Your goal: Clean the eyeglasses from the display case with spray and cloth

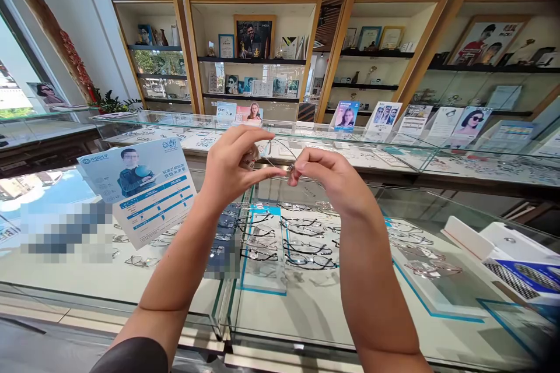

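Above the glass counter, I hold a pair of thin-rimmed eyeglasses [286, 147] up between both hands. My left hand [231, 157] curves into a C, with fingertips on the upper part of the thin frame and the thumb at its lower side. My right hand [336, 178] is closed in a pinch on the frame's right end. Much of the frame is hidden by my fingers, and its lenses are hard to make out. Below my hands, several dark-rimmed glasses [306, 246] lie in rows inside the counter.
A blue-and-white leaflet [149, 186] stands on the counter to the left. At the right sits an open white and blue box [511, 256]. Another glass showcase [196, 119] runs across behind, with upright cards on it. Wood-framed shelves [254, 0] line the wall.
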The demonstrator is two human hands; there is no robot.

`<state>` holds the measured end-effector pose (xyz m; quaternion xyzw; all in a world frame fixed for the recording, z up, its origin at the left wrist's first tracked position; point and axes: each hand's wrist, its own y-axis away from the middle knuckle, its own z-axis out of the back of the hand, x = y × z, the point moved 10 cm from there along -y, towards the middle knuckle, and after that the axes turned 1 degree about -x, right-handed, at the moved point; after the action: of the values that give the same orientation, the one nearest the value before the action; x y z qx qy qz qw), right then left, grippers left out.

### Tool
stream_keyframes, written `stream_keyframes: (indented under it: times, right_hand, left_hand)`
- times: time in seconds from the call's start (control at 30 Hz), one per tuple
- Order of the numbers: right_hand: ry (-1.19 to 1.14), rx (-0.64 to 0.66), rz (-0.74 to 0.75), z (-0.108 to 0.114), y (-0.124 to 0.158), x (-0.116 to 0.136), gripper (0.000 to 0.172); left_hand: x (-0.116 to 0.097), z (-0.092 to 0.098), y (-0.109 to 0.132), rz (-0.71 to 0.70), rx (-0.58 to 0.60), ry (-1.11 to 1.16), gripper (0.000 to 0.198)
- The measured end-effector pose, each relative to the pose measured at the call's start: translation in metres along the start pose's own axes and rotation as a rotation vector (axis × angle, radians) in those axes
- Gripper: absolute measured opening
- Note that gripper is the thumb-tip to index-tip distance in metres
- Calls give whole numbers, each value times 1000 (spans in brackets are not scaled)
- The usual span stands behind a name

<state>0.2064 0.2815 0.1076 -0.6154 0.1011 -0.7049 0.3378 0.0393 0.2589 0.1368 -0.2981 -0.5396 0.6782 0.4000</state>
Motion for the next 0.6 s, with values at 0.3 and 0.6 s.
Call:
stream_keyframes:
  times: [0.3,0.6]
  right_hand:
    - [301,-694,692,35,49,67,13]
    - [750,-764,762,11,45,57,49]
  left_hand:
    - [-3,36,15,28,-423,-122,61]
    - [-1,52,21,136,-542,-219,60]
